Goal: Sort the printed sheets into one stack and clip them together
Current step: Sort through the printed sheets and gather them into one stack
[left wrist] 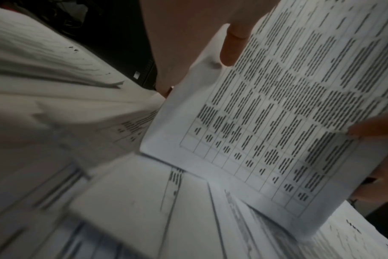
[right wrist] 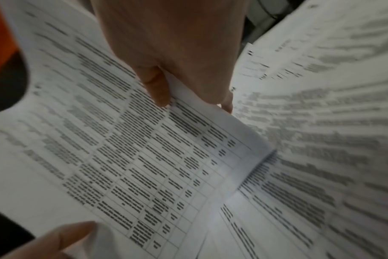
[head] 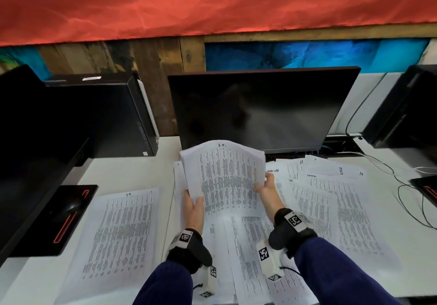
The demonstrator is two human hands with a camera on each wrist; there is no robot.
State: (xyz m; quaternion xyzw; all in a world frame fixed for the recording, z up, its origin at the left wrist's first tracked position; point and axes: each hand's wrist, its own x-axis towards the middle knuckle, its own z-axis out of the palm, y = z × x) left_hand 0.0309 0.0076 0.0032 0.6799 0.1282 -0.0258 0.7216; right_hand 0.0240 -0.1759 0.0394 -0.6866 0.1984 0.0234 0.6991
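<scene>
Dark blue sleeves (head: 335,264) end in black wrist straps (head: 292,231) carrying white camera blocks (head: 269,261) with square black-and-white tags.

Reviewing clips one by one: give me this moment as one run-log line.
stage: gathering | left hand: grips held sheets | right hand: pinches their edge | loose sheets: on desk | clip: not seen

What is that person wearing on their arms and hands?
Both hands, left hand and right hand, are bare. Dark blue sleeves cover the forearms. Each wrist carries a black strap with a white box bearing black-and-white square code markings. A thin black cable runs from the right box.
</scene>
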